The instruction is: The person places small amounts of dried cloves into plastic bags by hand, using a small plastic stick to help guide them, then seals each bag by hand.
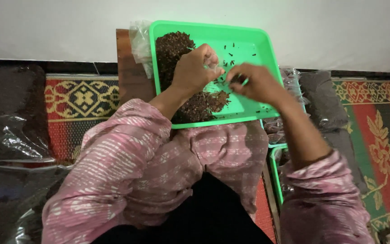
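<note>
Green tray (267,49) on lap, holding dark clove heap (177,54) at left. Left hand (195,68) pinches small clear bag (213,68); right hand (253,83) pinches few cloves. Most of heap remains unsorted; only scattered pieces lie apart.

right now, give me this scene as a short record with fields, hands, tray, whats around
left hand: left hand curled, fingers pinched over the dark pile, seemingly on a bit of clear plastic
right hand: right hand pinching a few dark bits above the tray
tray: green tray, on the person's lap
contents: dark dried spice heaped on the left, loose bits scattered right
beside tray: clear plastic bag at the left edge
floor: patterned mat
clothing: pink patterned sleeves
</note>
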